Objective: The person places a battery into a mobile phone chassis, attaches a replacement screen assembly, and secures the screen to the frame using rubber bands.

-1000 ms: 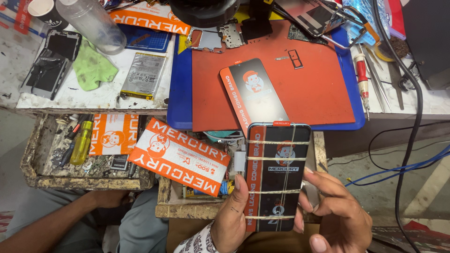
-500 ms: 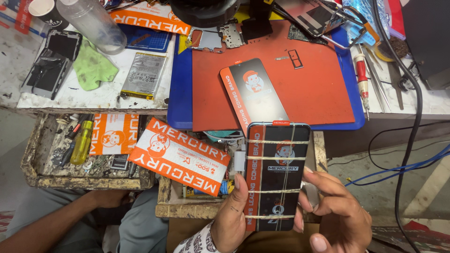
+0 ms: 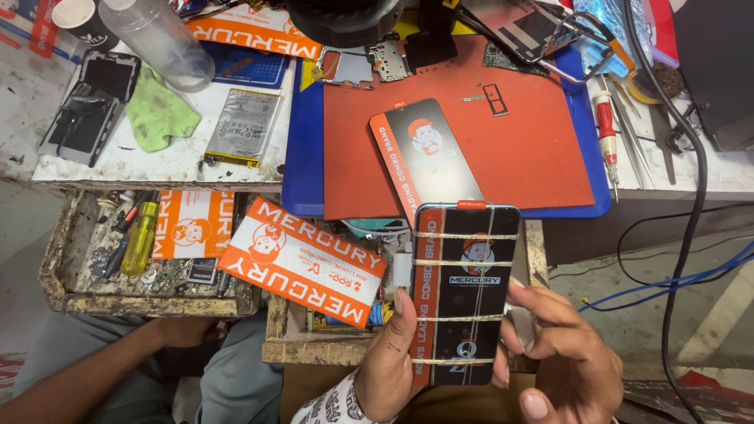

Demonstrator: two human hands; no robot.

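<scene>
Below the table edge, your two hands hold a smartphone upright over the open drawer, its screen wrapped in a black-and-orange protective film and bound crosswise by several thin rubber bands. Your left hand cups its left edge, fingers clamped on the phone, thumb lying along the side; your right hand steadies the right edge, fingers curled against it. Since a second ago nothing has really shifted: phone and both hands sit where they were, so the bands look settled and you seem to be checking the binding. Just above, a second film-covered screen panel lies tilted on the red mat, with an orange-and-white package near your left hand
</scene>
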